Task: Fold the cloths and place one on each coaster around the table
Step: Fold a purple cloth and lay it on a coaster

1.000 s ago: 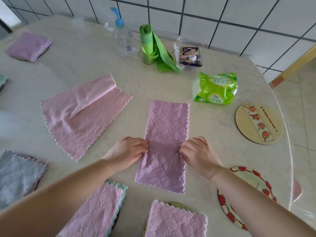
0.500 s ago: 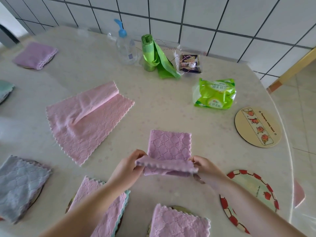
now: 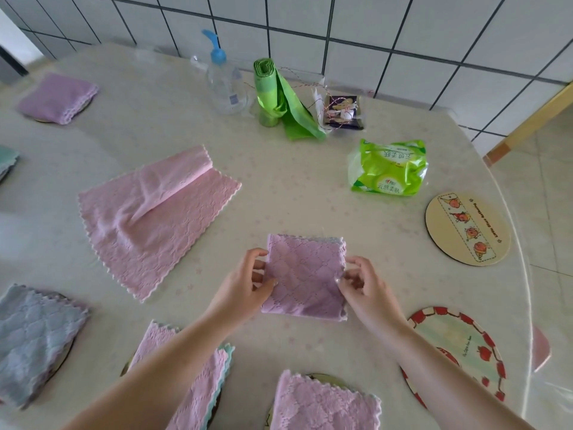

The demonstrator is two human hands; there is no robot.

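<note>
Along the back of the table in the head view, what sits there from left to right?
Folded purple cloth → clear pump bottle → green bag roll → small dark packet tied with string → green tissue pack.

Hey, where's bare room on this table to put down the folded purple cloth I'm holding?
Two coasters are bare at your right: the tan one beyond the green packet, and the red-rimmed one by your right hand. Bare tabletop lies between the pink cloth and the packet. The near left edge is crowded with covered coasters.
</note>
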